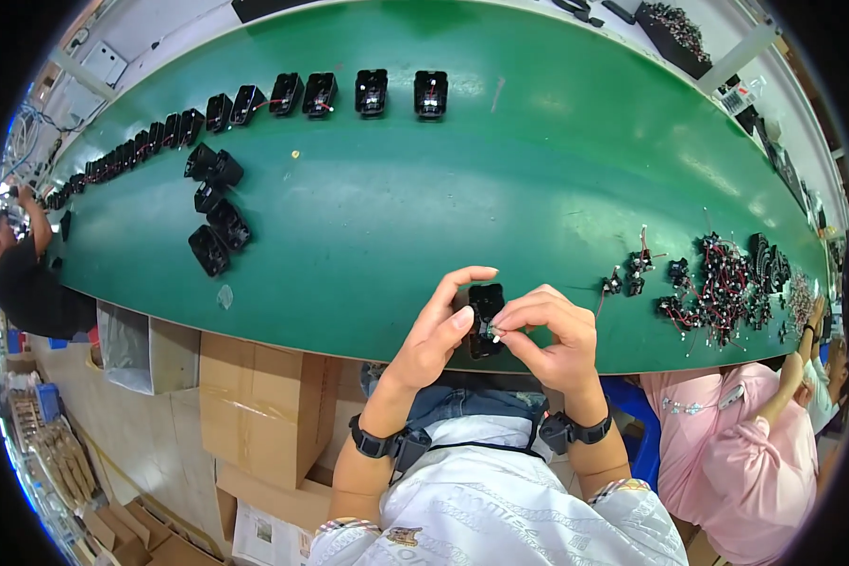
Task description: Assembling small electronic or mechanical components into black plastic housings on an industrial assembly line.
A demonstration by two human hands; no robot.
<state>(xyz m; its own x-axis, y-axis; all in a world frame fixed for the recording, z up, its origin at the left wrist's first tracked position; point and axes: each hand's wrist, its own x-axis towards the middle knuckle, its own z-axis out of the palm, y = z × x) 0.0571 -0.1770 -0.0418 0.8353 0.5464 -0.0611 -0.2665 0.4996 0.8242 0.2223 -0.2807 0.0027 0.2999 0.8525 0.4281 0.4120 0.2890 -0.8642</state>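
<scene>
Your left hand (pixel 430 341) is clamped on a black housing (pixel 486 300) — your right fingertips (pixel 506 323) pinch a small pale piece (pixel 496 336) over it.

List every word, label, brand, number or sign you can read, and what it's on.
White shirt: pale lettering, broken by folds; not transcribed.
White sheet, lower left: print too small to read.
White package, upper right: marks too small to read.
Black case at the left hand: no readable text.
</scene>
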